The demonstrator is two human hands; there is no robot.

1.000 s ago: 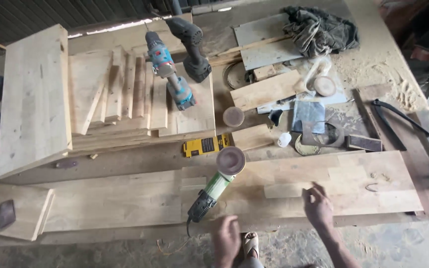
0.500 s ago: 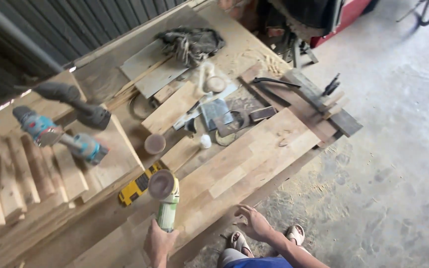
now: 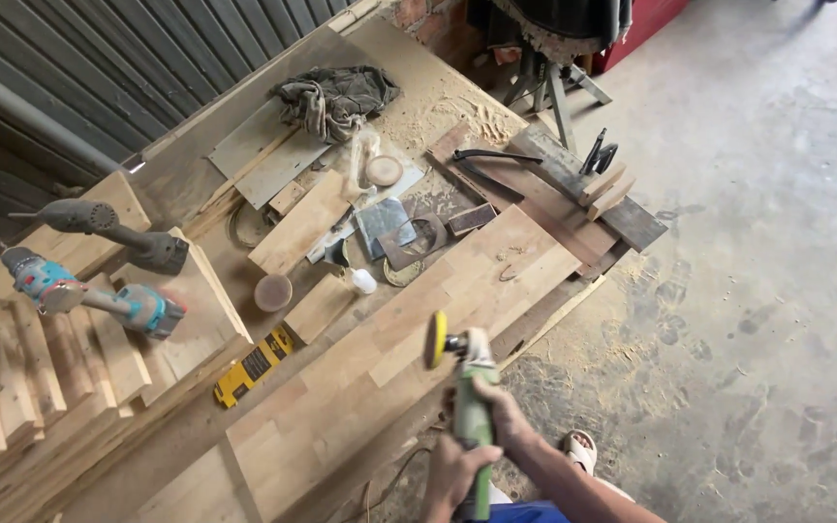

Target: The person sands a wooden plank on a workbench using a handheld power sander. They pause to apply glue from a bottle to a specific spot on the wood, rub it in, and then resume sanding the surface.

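Observation:
Both my hands hold a green angle grinder (image 3: 473, 412) lifted above the near edge of a long jointed wood panel (image 3: 380, 339). My right hand (image 3: 504, 412) wraps the grinder's front part just behind the head. My left hand (image 3: 449, 476) grips the rear of the body. The grinder's round sanding disc (image 3: 435, 339) is turned on edge and faces left over the panel. A thin cord (image 3: 389, 484) hangs below the bench edge.
Two cordless drills, one teal (image 3: 89, 291) and one dark (image 3: 118, 232), lie on stacked boards at left. A yellow tool (image 3: 252, 366), a loose sanding disc (image 3: 272, 292), a white bottle (image 3: 362, 281), wood offcuts and a rag (image 3: 331, 97) litter the bench. My sandalled foot (image 3: 583, 450) stands on dusty concrete.
The grinder lay on the panel; my left hand picked it up, my right hand joined, and it now hangs raised with the disc on edge. The view swung to the right.

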